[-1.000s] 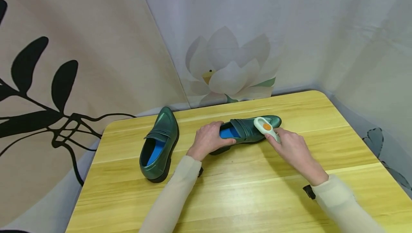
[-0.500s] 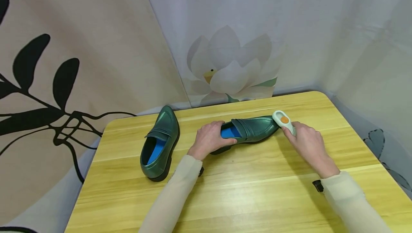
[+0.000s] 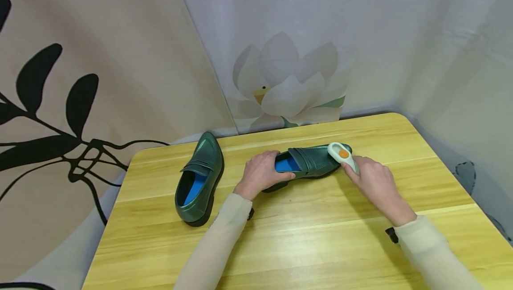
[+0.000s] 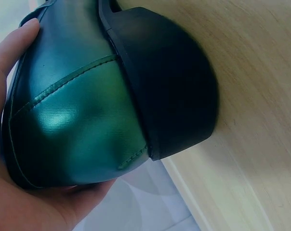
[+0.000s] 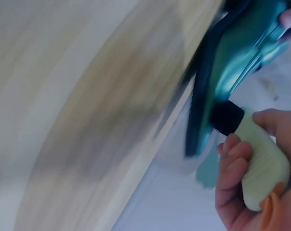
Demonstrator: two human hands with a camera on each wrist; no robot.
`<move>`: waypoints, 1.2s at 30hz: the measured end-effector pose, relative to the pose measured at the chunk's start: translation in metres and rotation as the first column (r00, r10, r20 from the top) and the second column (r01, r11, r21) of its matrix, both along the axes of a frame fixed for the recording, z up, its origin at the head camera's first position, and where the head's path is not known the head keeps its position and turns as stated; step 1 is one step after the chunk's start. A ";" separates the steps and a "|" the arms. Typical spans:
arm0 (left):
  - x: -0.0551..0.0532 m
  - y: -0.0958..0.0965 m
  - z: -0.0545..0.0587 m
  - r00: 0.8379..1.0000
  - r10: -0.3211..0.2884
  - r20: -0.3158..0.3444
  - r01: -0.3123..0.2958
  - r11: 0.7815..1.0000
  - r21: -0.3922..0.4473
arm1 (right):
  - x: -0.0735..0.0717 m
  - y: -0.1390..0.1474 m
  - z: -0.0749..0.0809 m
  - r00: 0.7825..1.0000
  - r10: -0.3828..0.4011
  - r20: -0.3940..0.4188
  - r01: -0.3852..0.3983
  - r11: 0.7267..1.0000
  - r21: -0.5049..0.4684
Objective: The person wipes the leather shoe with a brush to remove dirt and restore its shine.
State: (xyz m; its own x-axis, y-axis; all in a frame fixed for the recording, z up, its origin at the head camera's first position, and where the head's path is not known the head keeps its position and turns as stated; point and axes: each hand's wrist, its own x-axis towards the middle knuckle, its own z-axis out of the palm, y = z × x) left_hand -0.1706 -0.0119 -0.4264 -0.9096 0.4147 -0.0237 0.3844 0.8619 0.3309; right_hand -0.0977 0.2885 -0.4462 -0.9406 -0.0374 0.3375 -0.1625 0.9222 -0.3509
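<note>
A dark green loafer (image 3: 322, 158) with a blue insole lies on the table, toe to the right. My left hand (image 3: 260, 173) grips it round the heel; in the left wrist view the thumb and fingers wrap the green heel leather (image 4: 83, 115) above the black heel block (image 4: 169, 82). My right hand (image 3: 374, 183) holds a white shoe brush (image 3: 340, 153) with an orange oval on it, over the toe. In the right wrist view its black brushing end (image 5: 227, 118) is right at the shoe's upper, and my fingers curl round the pale handle (image 5: 263, 163).
The matching green loafer (image 3: 198, 181) stands to the left of my left hand, toe pointing away. The wooden table (image 3: 296, 245) has rounded back corners. Behind it hangs a pale curtain (image 3: 280, 9) with flower and leaf prints.
My right hand first carried the brush right along the shoe to the toe tip, then back left a little over the toe. The left hand and both loafers stay in place.
</note>
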 end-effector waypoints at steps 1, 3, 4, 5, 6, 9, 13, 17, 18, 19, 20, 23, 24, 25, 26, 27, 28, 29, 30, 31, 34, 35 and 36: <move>0.000 0.000 0.000 1.000 -0.001 -0.001 0.001 1.000 -0.001 | -0.001 0.005 -0.001 1.000 -0.022 -0.005 0.022 1.000 0.005; 0.000 0.000 0.000 1.000 -0.002 -0.002 0.002 1.000 0.000 | -0.002 0.014 -0.002 0.998 -0.057 -0.015 0.057 0.998 0.009; 0.000 0.000 0.000 1.000 -0.002 -0.004 0.002 1.000 0.001 | -0.002 0.016 -0.003 0.998 -0.066 -0.016 0.066 0.998 0.008; 0.000 0.000 -0.001 1.000 -0.003 -0.003 0.003 1.000 0.003 | -0.002 0.017 -0.003 0.998 -0.067 -0.021 0.068 0.998 0.009; 0.000 -0.001 -0.001 1.000 -0.003 -0.003 0.003 1.000 0.003 | -0.002 0.016 -0.002 0.998 -0.060 -0.021 0.060 0.998 0.003; 0.000 -0.001 -0.001 1.000 -0.003 -0.001 0.003 1.000 0.002 | 0.002 0.006 0.000 1.000 -0.002 -0.013 0.002 1.000 -0.019; -0.001 -0.001 0.000 1.000 0.000 -0.001 0.000 1.000 0.002 | 0.007 -0.011 0.001 0.995 0.098 0.008 -0.098 0.994 -0.043; -0.001 -0.001 -0.001 1.000 -0.003 -0.002 0.003 1.000 0.004 | 0.008 -0.012 0.000 0.994 0.110 0.021 -0.110 0.994 -0.024; -0.001 -0.001 -0.001 1.000 -0.004 -0.003 0.004 1.000 0.003 | 0.007 -0.009 -0.001 0.995 0.095 0.022 -0.094 0.995 -0.019; -0.001 -0.001 -0.001 1.000 -0.004 -0.004 0.004 1.000 0.001 | 0.007 -0.006 -0.002 0.997 0.076 0.018 -0.076 0.997 -0.012; -0.001 -0.001 -0.002 1.000 -0.005 -0.005 0.005 1.000 0.000 | 0.005 -0.002 -0.002 0.998 0.056 0.014 -0.056 0.998 -0.005; -0.001 -0.001 -0.002 1.000 -0.006 -0.011 0.006 1.000 -0.004 | 0.001 0.010 -0.003 1.000 -0.005 -0.002 0.005 1.000 -0.002; -0.001 -0.001 -0.002 1.000 -0.006 -0.012 0.006 1.000 -0.004 | 0.000 0.012 -0.003 1.000 -0.020 -0.001 0.020 1.000 -0.005; -0.001 -0.001 -0.002 1.000 -0.007 -0.013 0.007 1.000 -0.003 | 0.000 0.013 -0.003 1.000 -0.025 -0.006 0.025 1.000 -0.007; -0.001 -0.001 -0.002 1.000 -0.008 -0.014 0.008 1.000 -0.003 | 0.000 0.013 -0.003 1.000 -0.021 -0.006 0.021 1.000 -0.013; -0.001 -0.001 -0.002 1.000 -0.009 -0.013 0.009 1.000 -0.003 | 0.001 0.011 -0.002 1.000 -0.011 -0.003 0.011 1.000 -0.020; -0.001 -0.001 -0.002 1.000 -0.009 -0.013 0.009 1.000 -0.003 | 0.002 0.009 -0.002 1.000 0.008 0.001 -0.008 1.000 -0.026; -0.001 -0.001 -0.002 1.000 -0.008 -0.012 0.008 1.000 -0.003 | 0.003 0.006 -0.001 0.999 0.034 0.004 -0.034 0.999 -0.029; -0.001 -0.002 -0.002 1.000 -0.008 -0.011 0.008 1.000 -0.003 | 0.004 0.003 -0.001 0.998 0.061 0.012 -0.060 0.998 -0.034; -0.001 -0.002 -0.002 1.000 -0.008 -0.010 0.008 1.000 -0.004 | 0.005 0.000 -0.001 0.996 0.085 0.017 -0.085 0.996 -0.037; -0.001 -0.002 -0.002 1.000 -0.014 -0.012 0.014 1.000 -0.012 | 0.006 -0.003 -0.003 0.994 0.110 0.026 -0.109 0.994 -0.026; -0.001 -0.002 -0.002 1.000 -0.019 -0.015 0.019 1.000 -0.015 | 0.006 -0.003 -0.004 0.995 0.100 0.024 -0.099 0.995 -0.021; -0.001 -0.002 -0.002 1.000 -0.025 -0.017 0.025 1.000 -0.019 | 0.005 0.000 -0.004 0.996 0.082 0.027 -0.081 0.996 -0.021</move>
State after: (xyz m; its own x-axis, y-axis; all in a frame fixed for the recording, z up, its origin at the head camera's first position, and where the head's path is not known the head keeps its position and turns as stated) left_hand -0.1719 -0.0136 -0.4282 -0.8994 0.4368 -0.0160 0.4112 0.8580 0.3078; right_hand -0.0926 0.2880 -0.4505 -0.9436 -0.1074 0.3132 -0.2267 0.8989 -0.3748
